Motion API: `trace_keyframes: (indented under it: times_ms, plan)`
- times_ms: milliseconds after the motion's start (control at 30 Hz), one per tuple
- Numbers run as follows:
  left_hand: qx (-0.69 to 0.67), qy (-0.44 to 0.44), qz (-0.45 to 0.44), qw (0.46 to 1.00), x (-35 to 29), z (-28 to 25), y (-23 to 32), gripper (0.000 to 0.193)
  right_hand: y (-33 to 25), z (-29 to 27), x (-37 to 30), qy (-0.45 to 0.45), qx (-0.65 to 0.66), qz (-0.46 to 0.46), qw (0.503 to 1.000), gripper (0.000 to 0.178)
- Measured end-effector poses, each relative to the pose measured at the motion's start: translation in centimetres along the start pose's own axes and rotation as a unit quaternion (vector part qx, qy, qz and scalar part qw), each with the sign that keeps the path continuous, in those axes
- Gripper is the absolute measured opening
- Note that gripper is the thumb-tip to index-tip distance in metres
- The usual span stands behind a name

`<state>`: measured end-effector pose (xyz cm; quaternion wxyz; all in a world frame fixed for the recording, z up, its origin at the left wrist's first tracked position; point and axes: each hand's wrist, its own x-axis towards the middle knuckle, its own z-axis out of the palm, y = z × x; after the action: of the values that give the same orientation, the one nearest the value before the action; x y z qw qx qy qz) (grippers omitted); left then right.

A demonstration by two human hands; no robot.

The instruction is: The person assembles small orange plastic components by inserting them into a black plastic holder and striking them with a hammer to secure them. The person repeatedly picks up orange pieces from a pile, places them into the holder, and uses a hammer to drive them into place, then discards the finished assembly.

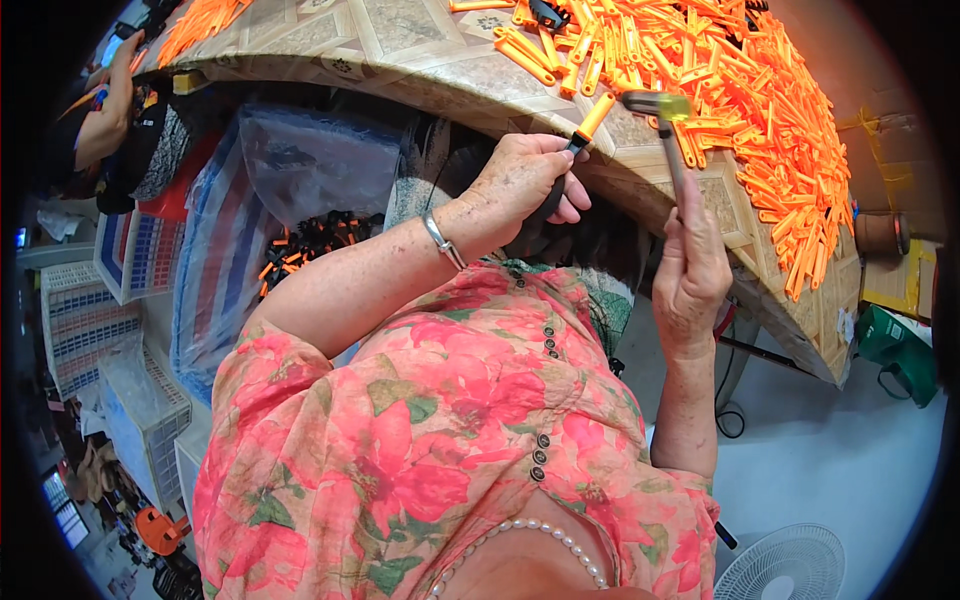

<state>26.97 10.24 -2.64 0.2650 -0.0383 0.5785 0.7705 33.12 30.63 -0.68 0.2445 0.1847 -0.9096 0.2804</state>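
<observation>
Near the table edge, my left hand (530, 180) is closed round a black part with an orange plastic handle piece (597, 117) on its end. The orange end points up and away, over the table's rim; my palm and fingers hide much of the black part (548, 205). My right hand (692, 268) grips a hammer (672, 150) by its shaft. Its head, dark at one end and yellow-green at the other, is raised just right of the orange piece, apart from it. Beyond both hands lies a large heap of loose orange handle pieces (790, 150).
The tiled-pattern table (400, 50) curves across the top. Under it at left, a striped woven bag (215, 270) holds black and orange parts (320, 240). Another person's arm (105, 130) reaches in at far left. A fan (785, 570) stands at lower right, cardboard boxes (900, 275) at right.
</observation>
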Motion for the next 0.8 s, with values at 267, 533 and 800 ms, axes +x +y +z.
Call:
trace_keyframes:
  times_ms: [267,533,800]
  plan:
    - [-0.004,-0.001,0.0,1.0,-0.1,0.0,0.2,0.029,1.2,0.5,0.3,-0.025,0.005,-0.006,1.0,0.052]
    - [-0.001,0.002,-0.001,1.0,-0.2,0.1,0.3,0.028,1.5,0.5,0.2,-0.1,0.0,0.009,0.995,0.054]
    - [0.001,0.005,0.003,1.0,-0.2,0.2,0.0,0.027,1.1,1.3,-1.5,-0.07,0.038,0.031,0.996,0.055]
